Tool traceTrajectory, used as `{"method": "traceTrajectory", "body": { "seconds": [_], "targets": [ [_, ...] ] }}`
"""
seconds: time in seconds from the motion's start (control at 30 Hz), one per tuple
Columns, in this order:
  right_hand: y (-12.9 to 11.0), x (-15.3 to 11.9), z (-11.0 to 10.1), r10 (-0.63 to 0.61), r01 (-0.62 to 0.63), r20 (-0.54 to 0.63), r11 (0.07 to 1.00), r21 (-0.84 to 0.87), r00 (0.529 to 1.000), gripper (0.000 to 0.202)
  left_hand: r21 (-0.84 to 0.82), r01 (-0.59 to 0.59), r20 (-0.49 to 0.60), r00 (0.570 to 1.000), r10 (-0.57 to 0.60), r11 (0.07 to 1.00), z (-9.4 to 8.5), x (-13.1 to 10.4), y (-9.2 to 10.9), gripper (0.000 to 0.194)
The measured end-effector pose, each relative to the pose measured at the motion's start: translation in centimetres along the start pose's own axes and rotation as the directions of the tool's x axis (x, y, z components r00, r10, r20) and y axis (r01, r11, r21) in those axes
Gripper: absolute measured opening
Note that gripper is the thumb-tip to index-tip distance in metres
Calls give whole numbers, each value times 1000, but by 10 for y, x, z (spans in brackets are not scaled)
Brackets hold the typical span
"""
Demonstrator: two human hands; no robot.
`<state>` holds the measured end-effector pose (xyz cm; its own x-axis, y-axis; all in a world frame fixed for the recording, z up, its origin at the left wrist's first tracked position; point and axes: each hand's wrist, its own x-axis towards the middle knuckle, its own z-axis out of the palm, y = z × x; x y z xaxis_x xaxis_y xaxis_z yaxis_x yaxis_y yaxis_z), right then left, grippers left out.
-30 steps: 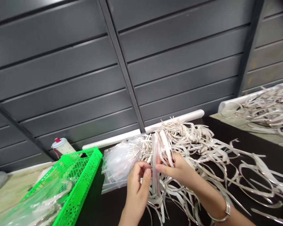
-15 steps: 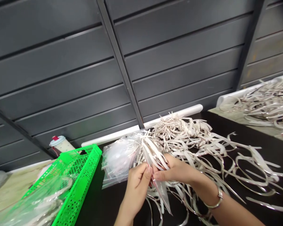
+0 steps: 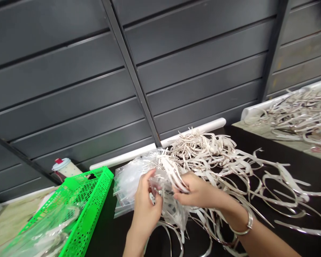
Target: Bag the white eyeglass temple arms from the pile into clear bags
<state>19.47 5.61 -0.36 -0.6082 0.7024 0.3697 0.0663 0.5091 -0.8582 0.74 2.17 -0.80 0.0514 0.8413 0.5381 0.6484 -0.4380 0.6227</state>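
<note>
My right hand (image 3: 194, 189), with a bracelet at the wrist, is closed round a bundle of curved white and metallic strips (image 3: 172, 171). Just left of it my left hand (image 3: 147, 200) has its thumb and fingers curved round a crumpled clear plastic bag (image 3: 167, 200). The bag hangs between the hands, below the bundle. A stack of flat clear bags (image 3: 127, 182) lies on the dark table behind my left hand. A large tangled pile of the same strips (image 3: 208, 153) spreads behind and to the right of my right hand.
A green perforated basket (image 3: 89, 210) at the left holds bagged strips (image 3: 53, 232). Behind it is a cup with a red cap (image 3: 65, 167). White rolls (image 3: 203, 126) lie along the grey panelled wall (image 3: 198, 64). Another strip pile (image 3: 305, 114) is at the far right.
My left thumb and fingers have spread apart, and the plastic bag between my hands has crumpled and widened. My right hand still holds the strips. The view has shifted slightly.
</note>
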Motion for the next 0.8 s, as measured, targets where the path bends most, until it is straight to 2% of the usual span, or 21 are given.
{"method": "traceTrajectory", "body": {
  "seconds": [0.07, 0.13, 0.37, 0.43, 0.5, 0.57, 0.63, 0.73, 0.8],
  "targets": [
    [1, 2, 7, -40, 41, 14, 997, -66, 999, 22, 88, -70, 23, 997, 69, 994, -2, 1, 3, 28],
    [4, 3, 7, -23, 23, 8, 997, -78, 1000, 22, 127, -98, 24, 995, 96, 987, -6, 2, 5, 13],
    [21, 7, -13, 76, -84, -195, 996, -30, 978, 22, 228, -154, 24, 988, 152, 962, -8, 0, 4, 17],
    [18, 5, -15, 85, -62, -283, 994, 91, 955, 27, 302, -154, -14, 986, 166, 941, -6, -1, 2, 18],
    [11, 2, -15, 102, 10, -395, 962, 272, 913, 30, 385, -163, -48, 979, 196, 908, -5, -1, 0, 20],
    [0, -2, -12, 157, 118, -494, 869, 480, 855, 27, 457, -176, -76, 969, 235, 872, -5, 0, -3, 23],
    [-13, -6, -8, 235, 214, -515, 712, 668, 824, 24, 511, -175, -93, 962, 257, 841, -4, 0, -5, 25],
    [-29, -11, 1, 306, 252, -425, 473, 844, 852, 19, 541, -149, -116, 961, 249, 828, -3, 0, -7, 26],
    [-36, -12, 8, 317, 230, -353, 366, 902, 881, 16, 535, -133, -140, 960, 243, 834, -3, -1, -6, 26]
  ]
}}
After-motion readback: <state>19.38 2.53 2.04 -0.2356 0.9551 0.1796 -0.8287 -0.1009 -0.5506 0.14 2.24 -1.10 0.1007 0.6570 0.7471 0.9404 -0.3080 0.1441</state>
